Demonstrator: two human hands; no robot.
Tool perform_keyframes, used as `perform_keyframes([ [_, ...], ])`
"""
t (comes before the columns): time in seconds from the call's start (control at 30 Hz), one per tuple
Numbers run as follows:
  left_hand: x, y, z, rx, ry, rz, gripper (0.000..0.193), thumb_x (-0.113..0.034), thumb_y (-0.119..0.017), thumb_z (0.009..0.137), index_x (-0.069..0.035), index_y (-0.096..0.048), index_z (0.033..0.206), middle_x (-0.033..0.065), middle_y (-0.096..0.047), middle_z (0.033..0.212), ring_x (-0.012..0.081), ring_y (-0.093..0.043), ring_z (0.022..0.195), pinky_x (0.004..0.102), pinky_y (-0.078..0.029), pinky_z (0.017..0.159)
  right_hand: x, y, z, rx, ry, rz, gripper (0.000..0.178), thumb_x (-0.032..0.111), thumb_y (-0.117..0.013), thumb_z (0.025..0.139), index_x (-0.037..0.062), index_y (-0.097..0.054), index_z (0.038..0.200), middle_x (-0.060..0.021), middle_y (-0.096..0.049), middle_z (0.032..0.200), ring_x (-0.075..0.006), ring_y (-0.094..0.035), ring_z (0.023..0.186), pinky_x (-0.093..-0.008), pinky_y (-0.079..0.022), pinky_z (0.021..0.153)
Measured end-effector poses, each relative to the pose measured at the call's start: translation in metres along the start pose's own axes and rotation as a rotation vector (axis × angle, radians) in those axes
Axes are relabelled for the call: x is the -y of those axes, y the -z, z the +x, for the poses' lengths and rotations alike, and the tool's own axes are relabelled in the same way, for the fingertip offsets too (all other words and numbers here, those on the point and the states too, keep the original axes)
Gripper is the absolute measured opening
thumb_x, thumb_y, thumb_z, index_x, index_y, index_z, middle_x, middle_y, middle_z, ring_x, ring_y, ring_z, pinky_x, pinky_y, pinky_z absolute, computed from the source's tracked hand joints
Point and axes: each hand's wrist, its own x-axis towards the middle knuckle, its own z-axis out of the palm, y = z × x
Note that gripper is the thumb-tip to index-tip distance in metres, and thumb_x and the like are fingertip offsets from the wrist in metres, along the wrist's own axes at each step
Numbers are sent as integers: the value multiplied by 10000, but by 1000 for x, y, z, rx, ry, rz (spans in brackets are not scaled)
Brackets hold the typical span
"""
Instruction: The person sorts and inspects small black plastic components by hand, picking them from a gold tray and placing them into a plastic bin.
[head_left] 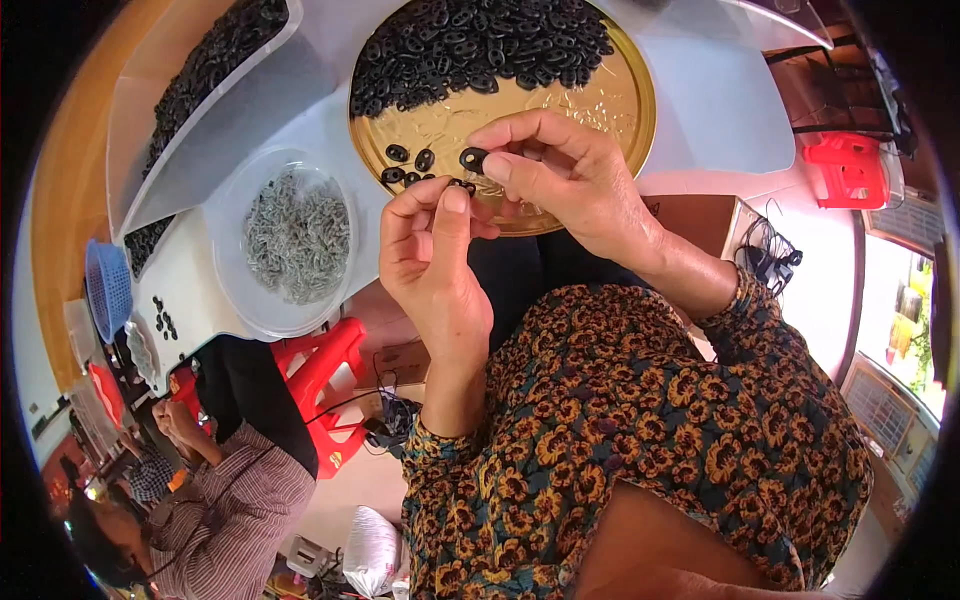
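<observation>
Between the thumb and forefinger of my right hand point(575, 185) is a black oval piece with holes point(473, 160). My left hand point(440, 265) pinches another small black piece point(462, 186), mostly hidden by the fingertips. Both hands meet above the near edge of a round gold tray point(648, 130), the two pieces close together. A heap of black oval two-hole pieces point(480, 45) covers the tray's far side. Small clear plastic bits point(575, 103) are strewn across its middle. Several loose black pieces point(424, 160) lie beside my left fingertips.
Left of the tray, a clear round tub point(228, 245) holds many small greyish clear parts point(298, 235). Beyond it stands a translucent bin point(250, 90) of black pieces. A blue basket point(108, 285), red stools point(325, 370) and a seated co-worker point(240, 500) are at lower left.
</observation>
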Motion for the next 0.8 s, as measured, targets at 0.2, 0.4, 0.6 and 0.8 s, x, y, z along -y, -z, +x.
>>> perform_keyframes([
  [0.2,-2,-1,0,2,2,-12,151,-48,-628,908,14,-579,1037,62,-623,875,128,-609,724,263,-512,608,0,2,1,26,-92,69,244,128,-632,920,-12,-627,1121,-4,-635,858,-40,-583,733,-199,-500,663],
  [0.4,2,3,1,34,-1,-19,151,-34,-622,908,8,-578,1046,63,-626,871,130,-615,708,257,-513,604,-7,1,2,50,-147,199,231,128,-619,930,18,-619,1133,15,-593,834,-37,-534,714,-184,-457,642],
  [0.6,3,4,1,25,3,35,141,-62,-599,922,14,-581,1039,83,-639,935,146,-618,771,281,-518,682,-3,-1,1,36,-79,80,220,103,-620,927,17,-615,1131,-1,-617,914,-45,-567,759,-195,-486,687],
  [0.8,5,5,2,28,-9,13,137,-49,-599,924,14,-586,1045,89,-641,977,151,-624,805,291,-523,721,-8,-3,1,43,-38,18,208,76,-613,929,14,-609,1128,-16,-633,971,-60,-605,858,-220,-535,782],
])
